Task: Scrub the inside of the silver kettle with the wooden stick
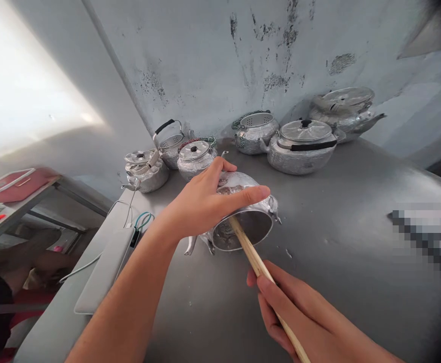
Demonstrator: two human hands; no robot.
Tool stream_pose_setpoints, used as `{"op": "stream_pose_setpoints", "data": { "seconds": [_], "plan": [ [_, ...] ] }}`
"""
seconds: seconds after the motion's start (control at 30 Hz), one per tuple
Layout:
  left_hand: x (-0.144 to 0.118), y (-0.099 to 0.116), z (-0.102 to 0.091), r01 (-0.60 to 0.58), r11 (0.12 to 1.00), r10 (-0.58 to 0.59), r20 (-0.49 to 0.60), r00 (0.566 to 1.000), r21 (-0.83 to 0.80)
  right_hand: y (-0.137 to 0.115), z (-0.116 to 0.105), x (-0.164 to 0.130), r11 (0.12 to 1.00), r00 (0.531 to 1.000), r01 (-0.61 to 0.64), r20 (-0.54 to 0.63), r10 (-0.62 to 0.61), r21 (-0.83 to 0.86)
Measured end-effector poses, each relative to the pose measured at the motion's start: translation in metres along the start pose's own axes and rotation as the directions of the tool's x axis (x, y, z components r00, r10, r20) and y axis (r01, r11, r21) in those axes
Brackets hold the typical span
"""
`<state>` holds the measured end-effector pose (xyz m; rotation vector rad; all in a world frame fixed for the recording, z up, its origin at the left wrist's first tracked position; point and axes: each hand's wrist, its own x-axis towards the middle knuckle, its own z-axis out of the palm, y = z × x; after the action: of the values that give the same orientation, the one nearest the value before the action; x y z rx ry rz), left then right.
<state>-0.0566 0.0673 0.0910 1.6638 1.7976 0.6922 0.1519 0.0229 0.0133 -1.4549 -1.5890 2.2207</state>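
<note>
Right hand (299,315) is closest, grip wrapped around a wooden stick (260,267) poking into the tipped kettle (243,222) mid-tabletop (337,262). Left hand (201,204) clamps the kettle's top. More kettles (301,146) line the wall behind, well clear; a cable (92,259) trails left.

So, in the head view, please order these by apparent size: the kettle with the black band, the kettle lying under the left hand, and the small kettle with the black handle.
1. Kettle with the black band
2. Kettle under the left hand; it is nearer the camera, so this ranking is unsure
3. Small kettle with the black handle
</note>
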Motion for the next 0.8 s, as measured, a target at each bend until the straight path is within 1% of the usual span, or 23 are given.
{"op": "stream_pose_setpoints", "data": {
  "seconds": [0.13, 0.27, 0.4, 0.5, 0.57, 0.7, 0.8],
  "plan": [
    [-0.0006, 0.0002, -0.0005, -0.003, 1.0, 0.004, 0.011, 1.0, -0.006, 0.0024, -0.0015, 0.0021, 0.999, 0.998, -0.053, 0.018, 0.052, 0.008],
    [-0.0005, -0.0004, -0.0009, -0.011, 1.0, 0.011, 0.012, 1.0, -0.005, 0.001, -0.0037, 0.0032, 1.0, 1.0, 0.005, 0.011, -0.005, 0.01],
    [-0.0004, -0.0007, -0.0013, -0.006, 1.0, 0.006, 0.017, 1.0, -0.002, 0.0003, -0.0054, 0.0034, 0.998, 0.998, -0.05, 0.046, 0.052, -0.038],
    [-0.0008, -0.0008, -0.0014, -0.008, 1.0, 0.008, 0.019, 1.0, -0.001, 0.003, -0.0062, 0.0046, 0.999, 0.999, -0.03, 0.039, 0.031, -0.028],
    [-0.0011, -0.0008, -0.0014, -0.013, 1.0, 0.013, 0.02, 1.0, 0.002, 0.0039, -0.0067, 0.0054, 0.999, 0.998, -0.022, 0.065, 0.024, -0.026],
    [-0.0012, -0.0009, -0.0014, -0.011, 1.0, 0.011, 0.028, 1.0, -0.006, -0.0002, -0.007, 0.0045, 0.995, 0.994, -0.078, 0.078, 0.082, -0.063],
    [-0.0009, -0.0007, -0.0015, -0.013, 1.0, 0.013, 0.032, 0.999, -0.009, -0.0036, -0.0066, 0.0027, 0.996, 0.996, -0.065, 0.062, 0.069, -0.058]
  ]
}}
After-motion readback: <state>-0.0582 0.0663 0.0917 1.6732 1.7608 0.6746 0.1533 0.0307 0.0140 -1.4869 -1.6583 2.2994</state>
